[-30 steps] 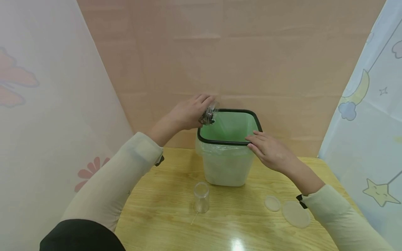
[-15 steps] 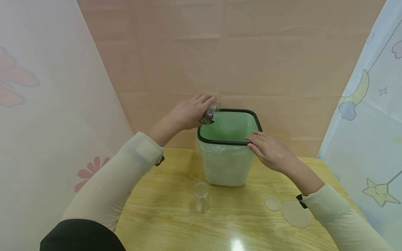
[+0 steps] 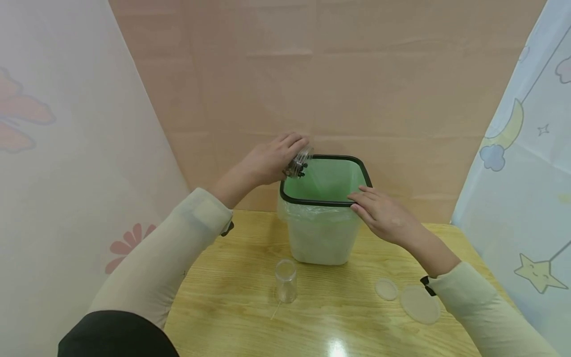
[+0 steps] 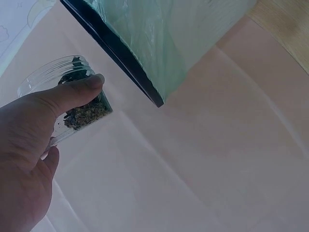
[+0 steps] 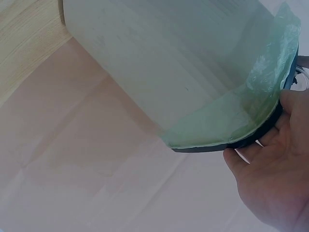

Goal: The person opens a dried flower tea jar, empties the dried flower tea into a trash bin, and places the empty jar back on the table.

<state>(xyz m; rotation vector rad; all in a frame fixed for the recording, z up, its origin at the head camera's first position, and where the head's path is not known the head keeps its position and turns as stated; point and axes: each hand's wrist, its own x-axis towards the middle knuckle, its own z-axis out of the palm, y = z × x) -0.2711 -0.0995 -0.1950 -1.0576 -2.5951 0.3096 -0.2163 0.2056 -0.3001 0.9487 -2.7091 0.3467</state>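
My left hand (image 3: 272, 158) grips a clear jar (image 3: 298, 163) tipped over the left rim of a trash can (image 3: 321, 238). In the left wrist view my thumb lies across the jar's side, and dry, dark, leaf-like bits (image 4: 87, 113) sit inside. The can has a pale body, a black rim ring and a green bag liner (image 3: 327, 173). My right hand (image 3: 385, 213) holds the can's front right rim corner. In the right wrist view the thumb is on the outside of the bag and the fingers reach over the black rim (image 5: 203, 149).
A clear cylindrical cup (image 3: 286, 281) stands on the wooden table (image 3: 232, 317) in front of the can, a thin stick (image 3: 275, 311) beside it. To the right lie a small round translucent lid (image 3: 386, 289) and a larger disc (image 3: 420, 304). A paper-covered wall (image 3: 339, 89) rises behind.
The jar in my left hand has shifted very slightly to the right, and the dark bits inside have moved a little. My right hand stays at the rim.
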